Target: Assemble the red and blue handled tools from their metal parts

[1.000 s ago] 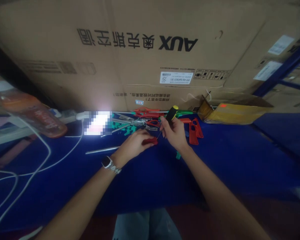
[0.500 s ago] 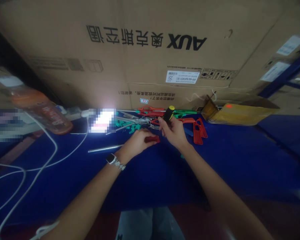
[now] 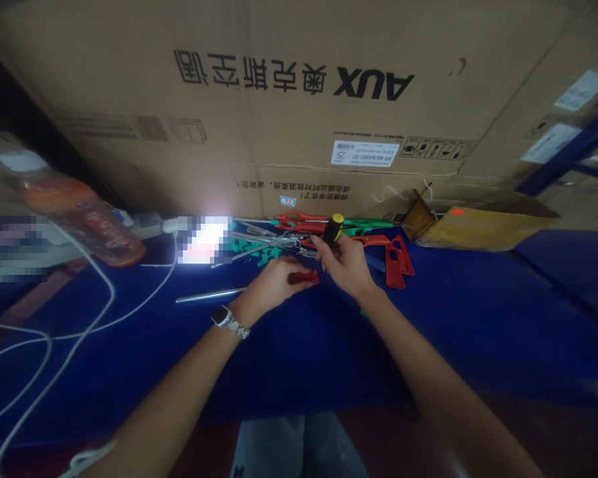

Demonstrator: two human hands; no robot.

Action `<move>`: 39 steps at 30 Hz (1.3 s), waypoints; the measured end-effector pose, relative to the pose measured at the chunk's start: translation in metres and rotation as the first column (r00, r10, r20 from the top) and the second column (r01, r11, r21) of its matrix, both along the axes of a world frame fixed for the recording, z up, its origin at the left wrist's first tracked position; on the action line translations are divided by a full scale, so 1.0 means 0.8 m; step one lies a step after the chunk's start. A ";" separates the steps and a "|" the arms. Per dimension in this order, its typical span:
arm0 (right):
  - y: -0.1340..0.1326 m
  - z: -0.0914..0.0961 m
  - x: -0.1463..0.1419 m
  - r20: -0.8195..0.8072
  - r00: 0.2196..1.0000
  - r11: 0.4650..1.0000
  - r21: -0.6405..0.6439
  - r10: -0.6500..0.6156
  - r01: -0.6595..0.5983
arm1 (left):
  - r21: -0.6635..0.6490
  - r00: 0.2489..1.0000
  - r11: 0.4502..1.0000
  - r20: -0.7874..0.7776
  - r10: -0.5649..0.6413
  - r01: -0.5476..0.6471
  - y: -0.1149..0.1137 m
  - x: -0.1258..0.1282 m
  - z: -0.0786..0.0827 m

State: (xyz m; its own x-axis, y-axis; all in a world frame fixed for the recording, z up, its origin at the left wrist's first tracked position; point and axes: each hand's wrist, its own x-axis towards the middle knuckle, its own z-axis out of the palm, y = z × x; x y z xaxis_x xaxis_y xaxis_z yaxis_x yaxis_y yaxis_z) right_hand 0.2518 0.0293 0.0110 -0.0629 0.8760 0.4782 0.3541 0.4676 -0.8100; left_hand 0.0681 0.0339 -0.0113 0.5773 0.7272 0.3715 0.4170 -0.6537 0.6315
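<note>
My left hand (image 3: pixel 274 282) is closed around a red plastic handle (image 3: pixel 307 277) low over the blue table. A silver rod (image 3: pixel 206 295) comes out on the far side of that hand; whether it joins the handle is hidden. My right hand (image 3: pixel 347 265) grips a screwdriver by its black and yellow handle (image 3: pixel 335 228), which points up, just right of the red handle. The screwdriver's shaft and tip cannot be made out. Behind both hands lie red trigger-shaped grips (image 3: pixel 369 241), several metal rods and small green plastic pieces (image 3: pixel 259 254).
A large cardboard box (image 3: pixel 279 133) stands along the back edge of the blue table (image 3: pixel 468 318). At left are an orange drink bottle (image 3: pixel 84 216), a white cable (image 3: pixel 112 289) and a bright blurred screen (image 3: pixel 205 240). A yellow carton (image 3: pixel 483 226) sits at the back right.
The screwdriver's handle has shifted slightly left and down with my right hand. My left hand and the red handle stay in nearly the same place.
</note>
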 end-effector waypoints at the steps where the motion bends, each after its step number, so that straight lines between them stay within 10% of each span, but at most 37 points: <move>1: 0.000 -0.001 0.000 0.006 1.000 1.000 -0.002 -0.003 0.003 | 0.000 1.000 1.000 -0.006 -0.001 0.001 0.000 0.000 0.000; 39: -0.002 -0.006 0.003 -0.162 0.985 0.980 -0.177 0.057 -0.085 | 0.068 1.000 0.998 -0.013 -0.010 0.011 0.002 -0.001 -0.007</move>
State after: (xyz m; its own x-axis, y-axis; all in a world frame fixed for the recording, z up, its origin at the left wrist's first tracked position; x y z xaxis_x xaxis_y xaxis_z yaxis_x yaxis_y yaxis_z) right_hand 0.2543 0.0280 0.0064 -0.0658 0.9455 0.3190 0.1887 0.3257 -0.9264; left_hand 0.0673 0.0356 -0.0171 0.5897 0.6944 0.4124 0.4173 -0.6992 0.5805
